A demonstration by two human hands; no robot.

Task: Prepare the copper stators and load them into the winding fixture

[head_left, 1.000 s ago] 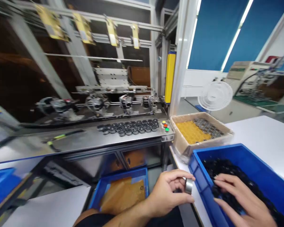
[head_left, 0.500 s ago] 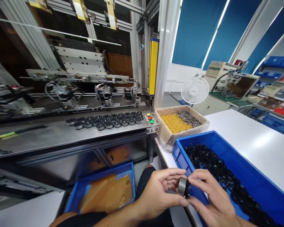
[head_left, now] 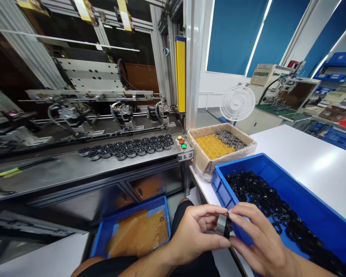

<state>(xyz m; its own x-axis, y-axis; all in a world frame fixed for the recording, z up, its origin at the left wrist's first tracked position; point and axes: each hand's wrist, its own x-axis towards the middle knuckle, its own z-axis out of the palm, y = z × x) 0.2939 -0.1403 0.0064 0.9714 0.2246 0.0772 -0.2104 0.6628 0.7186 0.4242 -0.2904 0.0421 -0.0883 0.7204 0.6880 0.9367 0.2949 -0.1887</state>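
Note:
Between my two hands is a small metal ring with a black plastic insert (head_left: 222, 225), held on edge near the blue bin's left wall. My left hand (head_left: 198, 230) curls round its metal side, with the thumb below and fingers above. My right hand (head_left: 256, 234) pinches the black side between thumb and fingertips, which partly hide it. Right beside them, the blue bin (head_left: 288, 177) holds many loose black plastic parts (head_left: 262, 196). Similar metal-and-black rings (head_left: 132, 148) stand in rows on the steel ledge of the machine.
A lined box (head_left: 204, 165) of yellow material and grey rings stands behind the bin. Button panel (head_left: 183, 146), pliers-like tool (head_left: 17, 169) and machine fixtures (head_left: 122, 113) lie ahead and left. A floor bin (head_left: 167, 215), white fan (head_left: 238, 103) and white table (head_left: 320, 154) surround me.
The camera view has shifted slightly. Both hands stay together on the ring, and the black insert looks pressed closer against the metal, with my right fingers a little nearer.

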